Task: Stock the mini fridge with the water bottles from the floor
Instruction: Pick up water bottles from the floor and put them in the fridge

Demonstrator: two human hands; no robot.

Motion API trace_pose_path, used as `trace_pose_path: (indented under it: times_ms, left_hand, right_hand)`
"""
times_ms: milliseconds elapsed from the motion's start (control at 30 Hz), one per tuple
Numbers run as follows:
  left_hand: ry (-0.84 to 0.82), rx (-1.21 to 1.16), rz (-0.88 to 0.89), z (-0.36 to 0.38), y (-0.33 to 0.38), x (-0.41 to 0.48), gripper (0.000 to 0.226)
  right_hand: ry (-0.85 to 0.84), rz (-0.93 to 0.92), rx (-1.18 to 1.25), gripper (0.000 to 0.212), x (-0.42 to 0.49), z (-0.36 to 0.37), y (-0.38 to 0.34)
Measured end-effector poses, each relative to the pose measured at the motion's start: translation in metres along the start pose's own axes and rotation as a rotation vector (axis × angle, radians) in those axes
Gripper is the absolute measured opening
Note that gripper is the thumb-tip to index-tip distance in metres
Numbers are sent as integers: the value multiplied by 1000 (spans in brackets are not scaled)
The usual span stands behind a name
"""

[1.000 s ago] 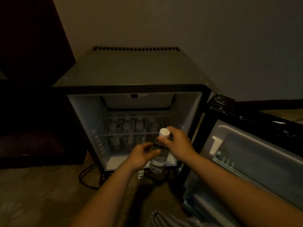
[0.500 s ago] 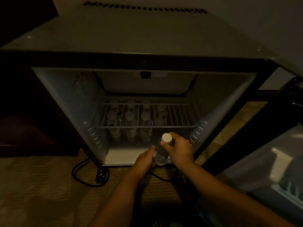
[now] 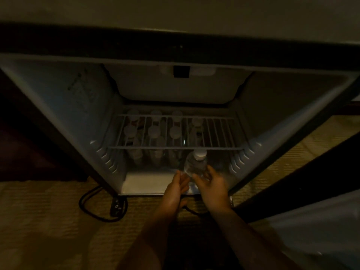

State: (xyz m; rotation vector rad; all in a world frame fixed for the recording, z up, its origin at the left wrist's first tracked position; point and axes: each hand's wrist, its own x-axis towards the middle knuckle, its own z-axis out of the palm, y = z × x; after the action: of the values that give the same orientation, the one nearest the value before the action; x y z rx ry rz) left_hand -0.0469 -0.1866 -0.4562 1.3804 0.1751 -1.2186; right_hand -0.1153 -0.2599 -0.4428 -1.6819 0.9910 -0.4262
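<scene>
Under the wire shelf [image 3: 175, 133] of an open mini fridge [image 3: 58, 106], a clear water bottle [image 3: 195, 164] with a white cap stands upright on the fridge floor, at the front right of the stocked bottles [image 3: 153, 133]. Seven or so white caps show through the shelf wires, in rows at the back and middle left. Both hands reach into the opening. Right hand [image 3: 212, 184] cups the bottle's near side with fingers spread and loosely curled; whether it grips or is letting go is unclear. Left hand [image 3: 174, 189] sits just beside the bottle, fingers straight and together, holding nothing. Most of the stocking looks done, with room left on the right. No bottles show on the carpet [image 3: 48, 221], only a black cord [image 3: 93, 209], so how many remain cannot be told.
</scene>
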Motion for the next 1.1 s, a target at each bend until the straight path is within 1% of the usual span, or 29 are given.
trace_pose_path:
  times_ms: [133, 267, 467, 600, 700, 767, 833, 933, 1000, 1100]
  left_hand:
    - [-15, -20, 37, 2, -3, 5, 54]
    - [-12, -77, 61, 4, -2, 14, 52]
    - [-50, -89, 73, 6, 3, 22, 49]
    - [-44, -75, 73, 5, 3, 25, 47]
    - [-34, -21, 59, 6, 3, 22, 52]
    - [10, 38, 31, 6, 5, 18, 55]
    - [63, 106, 1, 4, 10, 10, 53]
    - [101, 237, 10, -1, 18, -6, 48]
    - [106, 306, 39, -7, 22, -22, 47]
    - [89, 393, 102, -13, 32, -52, 44]
  right_hand:
    - [-22, 40, 160, 22, 5, 7, 3]
    - [-73, 82, 248, 22, 14, 8, 1]
    - [-107, 113, 275, 20, 30, 9, 5]
    - [-128, 133, 292, 23, 32, 7, 8]
    - [-120, 134, 267, 29, 29, 5, 10]
    - [-109, 133, 231, 31, 24, 4, 7]
    - [-100, 126, 165, 31, 19, 2, 1]
    - [-82, 106, 39, 33, 11, -2, -8]
    - [-85, 93, 6, 28, 5, -8, -17]
    - [-142, 24, -62, 12, -7, -18, -41]
